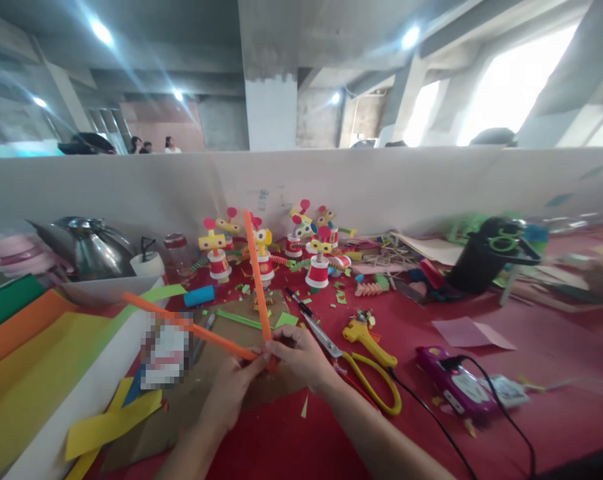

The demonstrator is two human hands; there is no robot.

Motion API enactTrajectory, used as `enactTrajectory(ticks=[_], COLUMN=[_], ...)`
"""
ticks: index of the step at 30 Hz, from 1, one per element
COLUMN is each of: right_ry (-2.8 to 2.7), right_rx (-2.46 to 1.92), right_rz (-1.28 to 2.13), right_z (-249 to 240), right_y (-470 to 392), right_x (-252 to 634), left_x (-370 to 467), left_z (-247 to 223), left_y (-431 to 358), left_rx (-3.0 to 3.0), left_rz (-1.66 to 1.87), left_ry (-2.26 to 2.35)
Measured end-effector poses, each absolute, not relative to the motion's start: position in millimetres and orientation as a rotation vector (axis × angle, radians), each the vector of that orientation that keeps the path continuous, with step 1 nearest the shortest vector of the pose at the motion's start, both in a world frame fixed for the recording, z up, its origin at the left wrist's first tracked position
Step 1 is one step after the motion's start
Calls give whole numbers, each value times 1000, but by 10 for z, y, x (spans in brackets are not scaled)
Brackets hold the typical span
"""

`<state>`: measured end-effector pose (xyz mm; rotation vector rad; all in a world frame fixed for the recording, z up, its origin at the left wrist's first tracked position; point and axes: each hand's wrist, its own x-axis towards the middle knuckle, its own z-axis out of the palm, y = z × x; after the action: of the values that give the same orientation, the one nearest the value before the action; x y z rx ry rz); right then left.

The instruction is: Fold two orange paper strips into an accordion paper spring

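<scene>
Two long orange paper strips (pixel 258 280) meet at one end in a V above a brown board (pixel 281 393). My left hand (pixel 236 380) pinches the joined end from the left, where one strip slants up and left. From the right, my right hand (pixel 298 353) has its fingers closed on the same joint, and the other strip rises nearly upright from there. Scissors with yellow handles (pixel 376 387) lie just right of my right hand. A thin green strip (pixel 241 319) and a blue roll (pixel 199 296) rest beyond my hands.
Several small red and white cup figures (pixel 318 272) stand behind. A white box of coloured paper (pixel 96 360) is at left. On the right are a yellow glue gun (pixel 371 343), a purple device (pixel 456 383) with a cable, and a black container (pixel 481 260).
</scene>
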<state>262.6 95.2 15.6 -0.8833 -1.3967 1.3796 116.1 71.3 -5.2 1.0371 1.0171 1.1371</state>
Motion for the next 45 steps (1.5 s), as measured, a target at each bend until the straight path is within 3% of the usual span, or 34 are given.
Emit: enactTrajectory(ticks=[18,26,31,45], right_ry=[-1554,-1800,-1594,-1328], right_rx=[-1077,-1113,-1037,-889], right_rz=[1291,1229,1137,1439], right_z=[69,38,109,121], right_y=[1002,973,1001,901], right_x=[2655,2625,2677,2602], left_x=[991,951,928,1017], left_z=[228,84,94,106], left_y=[729,831,833,790], left_rx=[1063,1058,937,938], left_rz=[1209,1334,1310,1281], left_ry=[1319,1219,1051,1100])
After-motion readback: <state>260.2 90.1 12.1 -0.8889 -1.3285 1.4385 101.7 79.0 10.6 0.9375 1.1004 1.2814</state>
